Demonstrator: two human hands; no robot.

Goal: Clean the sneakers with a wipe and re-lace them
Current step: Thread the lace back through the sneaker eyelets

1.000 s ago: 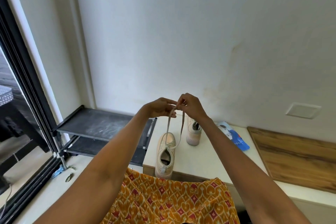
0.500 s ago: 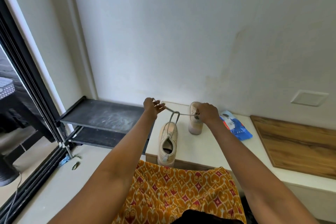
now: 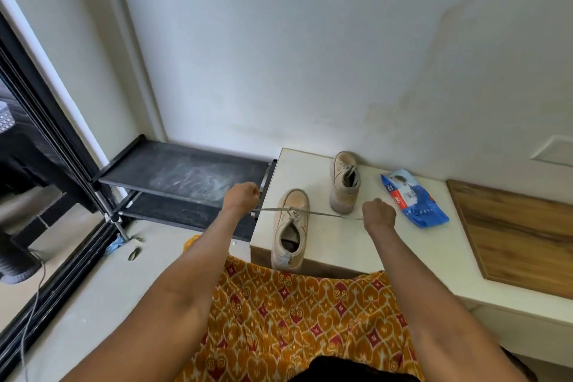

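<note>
At the white ledge's [image 3: 341, 245] left front corner, the beige canvas sneaker's [image 3: 291, 226] grey lace [image 3: 328, 213] is pinched taut by left hand [image 3: 242, 197] and right hand [image 3: 379, 214]; pull evenly, seating the knot centrally.

Your left hand [image 3: 242, 197]: fingers curled into a fist, pinching one end of the lace [image 3: 328, 213]; wrist bent slightly, forearm bare and reaching forward from lower left; your right hand [image 3: 379, 214]: fist closed on the other end, knuckles up, forearm bare and reaching forward from lower right; both arms extended, hands well apart and level, the line between them taut.
</note>
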